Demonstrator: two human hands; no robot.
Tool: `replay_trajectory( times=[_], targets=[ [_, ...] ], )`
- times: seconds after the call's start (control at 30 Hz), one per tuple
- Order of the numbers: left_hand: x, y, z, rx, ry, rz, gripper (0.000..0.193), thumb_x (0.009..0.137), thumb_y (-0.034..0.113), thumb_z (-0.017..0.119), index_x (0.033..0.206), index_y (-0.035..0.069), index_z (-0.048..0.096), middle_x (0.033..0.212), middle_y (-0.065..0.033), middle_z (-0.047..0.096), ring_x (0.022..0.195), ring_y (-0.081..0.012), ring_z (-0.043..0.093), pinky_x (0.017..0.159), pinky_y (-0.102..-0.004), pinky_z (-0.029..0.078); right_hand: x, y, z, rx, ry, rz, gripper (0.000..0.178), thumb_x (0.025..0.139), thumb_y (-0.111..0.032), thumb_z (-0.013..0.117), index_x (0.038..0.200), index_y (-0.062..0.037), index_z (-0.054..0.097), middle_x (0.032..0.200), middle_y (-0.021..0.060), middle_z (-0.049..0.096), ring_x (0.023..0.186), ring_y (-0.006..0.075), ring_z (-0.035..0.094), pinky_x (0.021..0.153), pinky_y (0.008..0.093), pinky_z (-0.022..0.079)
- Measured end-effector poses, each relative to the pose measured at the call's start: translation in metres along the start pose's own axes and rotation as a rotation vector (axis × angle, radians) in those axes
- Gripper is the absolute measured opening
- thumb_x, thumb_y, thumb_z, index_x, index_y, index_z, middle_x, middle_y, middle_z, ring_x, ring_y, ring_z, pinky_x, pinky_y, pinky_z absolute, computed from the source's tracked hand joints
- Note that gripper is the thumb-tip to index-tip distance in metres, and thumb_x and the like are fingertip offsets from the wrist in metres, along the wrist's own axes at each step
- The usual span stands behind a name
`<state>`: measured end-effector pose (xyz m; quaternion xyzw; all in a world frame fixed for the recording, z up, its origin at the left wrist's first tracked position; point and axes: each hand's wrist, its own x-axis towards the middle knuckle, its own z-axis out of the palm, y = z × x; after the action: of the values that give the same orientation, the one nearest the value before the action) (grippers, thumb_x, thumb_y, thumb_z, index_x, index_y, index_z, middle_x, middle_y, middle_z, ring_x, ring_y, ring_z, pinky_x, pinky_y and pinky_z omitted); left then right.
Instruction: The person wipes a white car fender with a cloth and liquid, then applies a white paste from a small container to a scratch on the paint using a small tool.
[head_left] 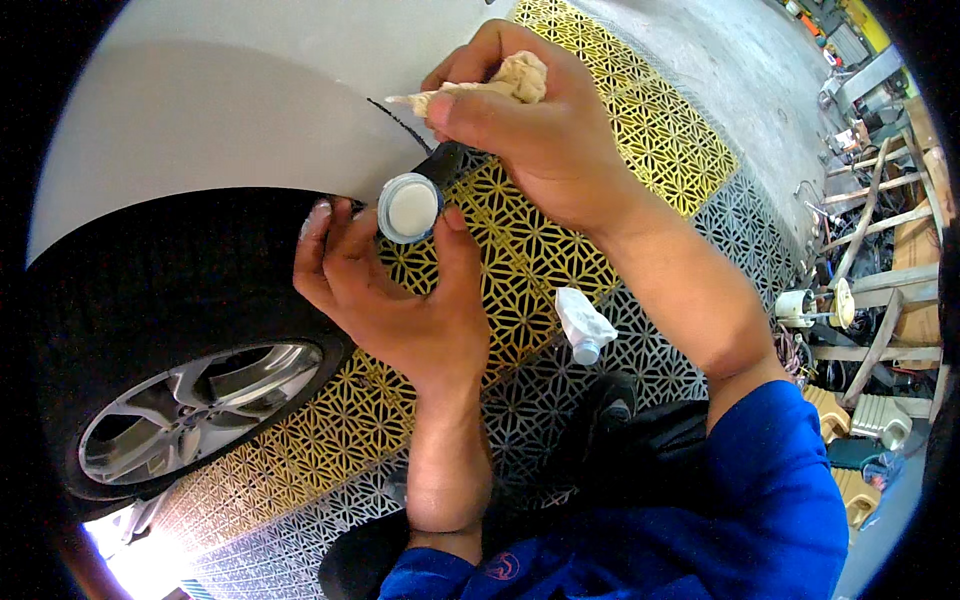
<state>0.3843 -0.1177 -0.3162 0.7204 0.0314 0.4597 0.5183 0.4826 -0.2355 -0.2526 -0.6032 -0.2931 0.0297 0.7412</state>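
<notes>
A blue shirt is seen nearest, at the lower edge. Beyond it, a small round cup is held by the left hand, its side pinched between the thumb on the right and a finger on the left; the hand is otherwise loosely curled, and one fingertip is smeared white. The cup is held at the ends of the digits, its mouth turned up toward the camera, and white paste is seen inside.

Farther up, a cream cloth is gripped by the right hand, closed firmly with the thumb laid along it. The crumpled end is left bulging above the thumb, while the narrow, whitened tip is pointed left; the long axis is run roughly sideways, slightly raised at the right. The tip is held near the upper end of a black line on the pale car panel; whether contact is made cannot be told.

On the patterned floor tiles, a white bottle is seen lying with its cap toward the person.
</notes>
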Motion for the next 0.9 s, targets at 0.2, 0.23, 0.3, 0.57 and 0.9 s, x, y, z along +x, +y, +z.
replay_trajectory(
  times=[0.2, 0.23, 0.3, 0.57, 0.9],
  targets=[
    [0.001, 0.001, -0.002, -0.021, 0.010, -0.002, 0.045, 0.084, 0.006, 0.083, 0.119, -0.005, 0.057, 0.143, -0.0175, 0.034, 0.133, -0.0335, 0.052, 0.112, -0.0442, 0.046, 0.007, 0.014, 0.015, -0.116, 0.115, -0.111, 0.022, 0.086, -0.018, 0.079, 0.086, -0.0027, 0.062, 0.072, -0.0037, 0.060, 0.066, 0.0035, 0.053, 0.055, 0.0235, 0.042],
    [0.001, 0.002, -0.002, -0.019, 0.004, -0.016, 0.045, 0.084, 0.006, 0.083, 0.119, -0.005, 0.057, 0.143, -0.0174, 0.034, 0.133, -0.0334, 0.052, 0.112, -0.0441, 0.046, 0.007, 0.014, 0.015, -0.108, 0.106, -0.110, 0.022, 0.086, -0.018, 0.079, 0.086, -0.0027, 0.062, 0.072, -0.0038, 0.060, 0.066, 0.0035, 0.053, 0.055, 0.0236, 0.042],
    [0.002, 0.005, -0.003, -0.018, -0.009, -0.045, 0.045, 0.084, 0.006, 0.083, 0.119, -0.005, 0.057, 0.143, -0.0172, 0.034, 0.132, -0.0333, 0.053, 0.111, -0.0438, 0.046, 0.006, 0.015, 0.013, -0.091, 0.087, -0.107, 0.022, 0.086, -0.017, 0.078, 0.086, -0.0027, 0.062, 0.072, -0.0038, 0.060, 0.065, 0.0035, 0.052, 0.055, 0.0238, 0.042],
    [0.001, 0.005, -0.001, -0.032, 0.013, 0.002, 0.041, 0.084, 0.002, 0.082, 0.115, -0.005, 0.056, 0.143, -0.0128, 0.038, 0.133, -0.0336, 0.054, 0.109, -0.0424, 0.048, 0.007, 0.014, 0.016, -0.164, 0.115, -0.128, 0.021, 0.086, -0.016, 0.079, 0.086, -0.0027, 0.062, 0.070, -0.0027, 0.060, 0.064, 0.0042, 0.053, 0.055, 0.0242, 0.043],
    [0.000, 0.001, -0.001, -0.017, 0.019, 0.008, 0.044, 0.085, 0.004, 0.083, 0.119, -0.007, 0.056, 0.144, -0.0116, 0.040, 0.131, -0.0312, 0.056, 0.108, -0.0400, 0.049, 0.008, 0.015, 0.016, -0.182, 0.118, -0.114, 0.022, 0.084, -0.017, 0.079, 0.086, -0.0031, 0.062, 0.070, -0.0022, 0.061, 0.063, 0.0046, 0.054, 0.054, 0.0247, 0.043]
  ],
)
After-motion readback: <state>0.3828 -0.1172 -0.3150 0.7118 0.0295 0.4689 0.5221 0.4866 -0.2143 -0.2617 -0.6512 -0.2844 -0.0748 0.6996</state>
